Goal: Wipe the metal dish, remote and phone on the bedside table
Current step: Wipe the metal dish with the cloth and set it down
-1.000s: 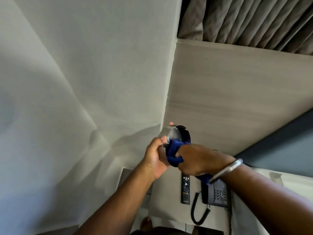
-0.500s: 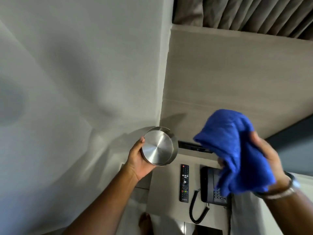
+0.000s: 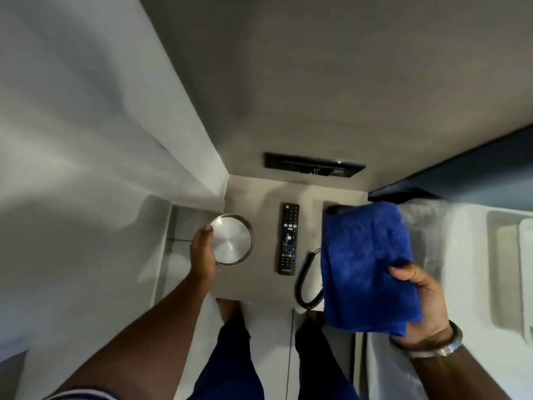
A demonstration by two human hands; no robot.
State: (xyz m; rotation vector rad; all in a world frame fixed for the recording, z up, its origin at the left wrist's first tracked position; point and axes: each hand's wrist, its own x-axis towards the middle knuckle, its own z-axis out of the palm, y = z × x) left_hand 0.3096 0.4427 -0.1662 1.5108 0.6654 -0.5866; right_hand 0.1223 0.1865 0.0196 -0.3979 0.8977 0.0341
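Steel dish [image 3: 230,239], empty, gripped at its rim by left hand [image 3: 202,255]; right hand [image 3: 423,301] clutches blue cloth [image 3: 366,267] beside remote [image 3: 288,238].

bare tabletop [image 3: 261,287], remote [image 3: 288,239] perhaps crowding

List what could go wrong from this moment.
1. The left hand grips the metal dish only by its rim at the left edge of the bedside table; set down there, it may tip off.
2. The blue cloth in the right hand hangs in front of the phone, hiding it; its coiled cord could snag.
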